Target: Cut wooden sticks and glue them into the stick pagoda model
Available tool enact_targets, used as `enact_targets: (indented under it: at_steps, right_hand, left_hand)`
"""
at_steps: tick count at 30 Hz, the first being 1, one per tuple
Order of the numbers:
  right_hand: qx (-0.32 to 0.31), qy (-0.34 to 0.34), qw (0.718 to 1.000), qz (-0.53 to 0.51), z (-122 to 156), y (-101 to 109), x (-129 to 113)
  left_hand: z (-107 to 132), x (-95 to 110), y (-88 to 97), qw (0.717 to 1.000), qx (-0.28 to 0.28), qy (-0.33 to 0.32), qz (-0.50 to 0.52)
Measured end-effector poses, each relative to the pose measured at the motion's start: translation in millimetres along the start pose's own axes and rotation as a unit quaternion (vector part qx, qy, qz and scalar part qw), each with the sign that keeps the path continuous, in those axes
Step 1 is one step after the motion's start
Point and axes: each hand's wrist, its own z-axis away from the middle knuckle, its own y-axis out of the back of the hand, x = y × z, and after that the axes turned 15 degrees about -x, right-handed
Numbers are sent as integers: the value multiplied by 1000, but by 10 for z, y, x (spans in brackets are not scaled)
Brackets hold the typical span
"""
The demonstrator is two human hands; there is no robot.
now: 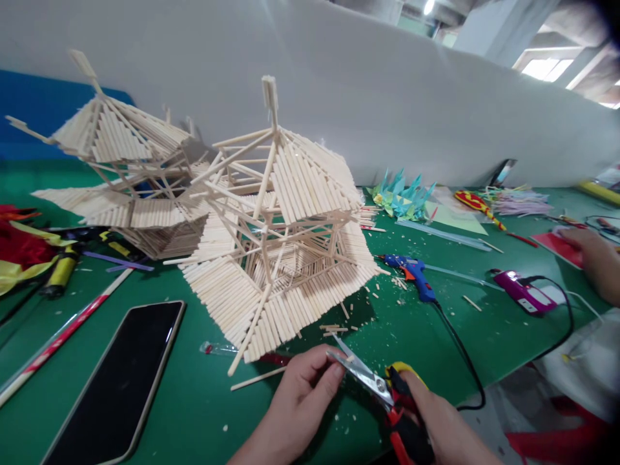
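Note:
My left hand (310, 394) is closed in a pinch on a thin wooden stick (259, 378). Its long end points left, and a short tip pokes out on the right between the blades. Scissors (375, 382) with black, red and yellow handles are in my right hand (431, 407), their blades parted around that tip, close to my left fingertips. Just beyond stands a pavilion-like stick model (310, 187), two tiers of roof built from wooden sticks. Part of its upper roof is bare frame. Short cut stick pieces (334, 329) lie on the green table between model and scissors.
A similar stick model (121, 135) stands at back left. A phone (116, 381) lies front left. On the right are a blue glue gun (411, 274) with a cord, a purple device (523, 290), and another person's hand (591, 252) on red paper. Turquoise folded paper (400, 194) sits behind.

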Motion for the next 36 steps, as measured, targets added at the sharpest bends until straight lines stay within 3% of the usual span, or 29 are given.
enact_targets:
  at_steps: [8,17,20,25,31,33,36]
  right_hand:
    - [35,34,999,-24,5,-46,-77]
    - [31,72,997,-22,76,159,-328]
    - [66,107,992,-8,47,179,-293]
    - [90,141,984,-68,-60,120,-225]
    - [51,146,981,-118,-54,178,-139]
    - [-7,178,960,-215,-53,260,-61]
    - [-95,211,891,-391,-73,397,33]
  left_hand:
    - [26,-35,-32,992,57,-60,-91]
    - [21,-32,-20,986,91,-87,-110]
    - [22,-28,-23,985,95,-85,-114]
    - [29,-49,-55,985,100,-79,-118]
    - [0,-45,-61,984,110,-76,-116]
    - [-14,-31,-53,985,111,-73,-112]
    - [-32,-26,-37,985,118,-62,-106]
